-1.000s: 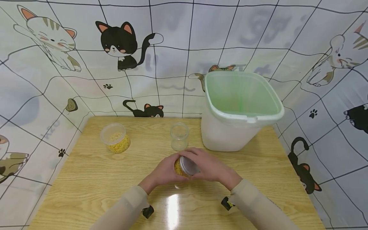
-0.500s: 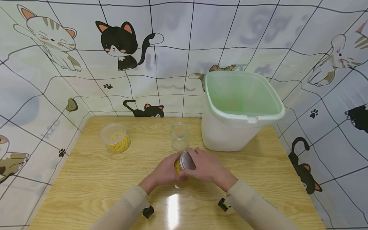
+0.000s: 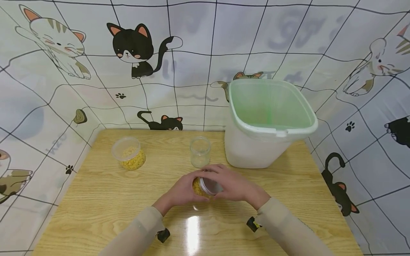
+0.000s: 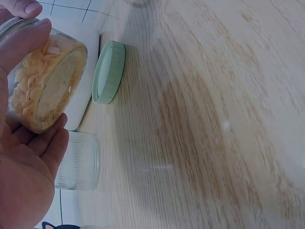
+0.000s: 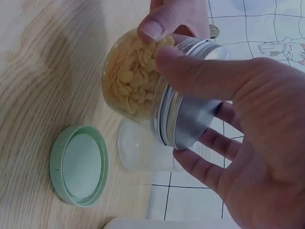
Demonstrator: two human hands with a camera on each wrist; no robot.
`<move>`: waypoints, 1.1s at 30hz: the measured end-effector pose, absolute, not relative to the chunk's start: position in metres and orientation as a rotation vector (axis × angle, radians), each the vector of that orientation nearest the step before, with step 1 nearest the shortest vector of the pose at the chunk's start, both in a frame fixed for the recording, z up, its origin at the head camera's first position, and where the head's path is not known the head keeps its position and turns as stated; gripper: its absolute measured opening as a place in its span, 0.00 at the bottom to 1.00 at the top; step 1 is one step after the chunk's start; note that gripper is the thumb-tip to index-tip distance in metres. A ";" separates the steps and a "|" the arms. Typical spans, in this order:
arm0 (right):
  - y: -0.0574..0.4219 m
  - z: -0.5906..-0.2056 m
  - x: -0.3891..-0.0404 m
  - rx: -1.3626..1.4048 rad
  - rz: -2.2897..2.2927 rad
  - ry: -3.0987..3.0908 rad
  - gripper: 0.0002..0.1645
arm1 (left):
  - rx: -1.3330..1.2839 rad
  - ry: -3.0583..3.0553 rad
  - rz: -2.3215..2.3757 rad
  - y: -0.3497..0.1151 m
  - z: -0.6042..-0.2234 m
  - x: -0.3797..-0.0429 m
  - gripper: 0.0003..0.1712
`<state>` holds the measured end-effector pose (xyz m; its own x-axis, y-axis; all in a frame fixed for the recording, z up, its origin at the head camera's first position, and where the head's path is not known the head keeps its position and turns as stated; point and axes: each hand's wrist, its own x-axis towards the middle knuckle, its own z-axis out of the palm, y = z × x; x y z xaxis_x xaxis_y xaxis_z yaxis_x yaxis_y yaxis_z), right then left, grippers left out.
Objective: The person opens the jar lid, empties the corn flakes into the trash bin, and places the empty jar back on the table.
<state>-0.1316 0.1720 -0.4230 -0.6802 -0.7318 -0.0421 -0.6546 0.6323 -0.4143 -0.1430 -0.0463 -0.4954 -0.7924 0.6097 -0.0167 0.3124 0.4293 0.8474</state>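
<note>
Holding a jar of yellow flakes on its side, lid in my right grip

Head view: both my hands meet low over the middle of the wooden worktop (image 3: pixel 96 199). My left hand (image 3: pixel 180 192) curls round the glass jar (image 3: pixel 198 186) of yellow flakes, which is tipped so that its mouth faces my right. My right hand (image 3: pixel 235 185) wraps over the silver lid (image 3: pixel 211 185), fingers arched across its top. Just behind my hands stands a small empty glass jar (image 3: pixel 200 152), upright and open. To the left, well apart, sits a clear plastic tub (image 3: pixel 128 153) partly filled with the same yellow flakes. A big white bin (image 3: pixel 267 122) with a green-tinted inside stands at the back right.

Left wrist view: my left hand (image 4: pixel 21 181) holds the jar (image 4: pixel 45 88) from below and behind, thumb and fingers curled on the glass; the flakes press against the base. A pale green lid (image 4: pixel 108 71) lies on the worktop (image 4: pixel 214 119) beyond, beside the white bin. The empty ribbed jar (image 4: pixel 78 162) is near my palm.

Right wrist view: my right hand (image 5: pixel 248 124) pinches the silver lid (image 5: pixel 188 119), thumb across its rim and fingers spread behind it. The lid sits on the jar's (image 5: pixel 131 78) threaded neck; whether it is tight I cannot tell. The green lid (image 5: pixel 78 164) lies flat, open side up, beside the empty jar (image 5: pixel 143 150).
</note>
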 end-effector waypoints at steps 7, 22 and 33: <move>0.174 -0.421 -0.132 -1.186 -0.545 2.626 0.57 | 0.786 2.357 1.288 -0.050 -0.497 -0.143 0.55; 0.179 -0.414 -0.130 -1.111 -0.590 2.603 0.59 | 0.736 2.351 1.286 -0.051 -0.499 -0.144 0.51; 0.189 -0.405 -0.129 -1.045 -0.615 2.620 0.57 | 0.709 2.368 1.268 -0.054 -0.496 -0.146 0.52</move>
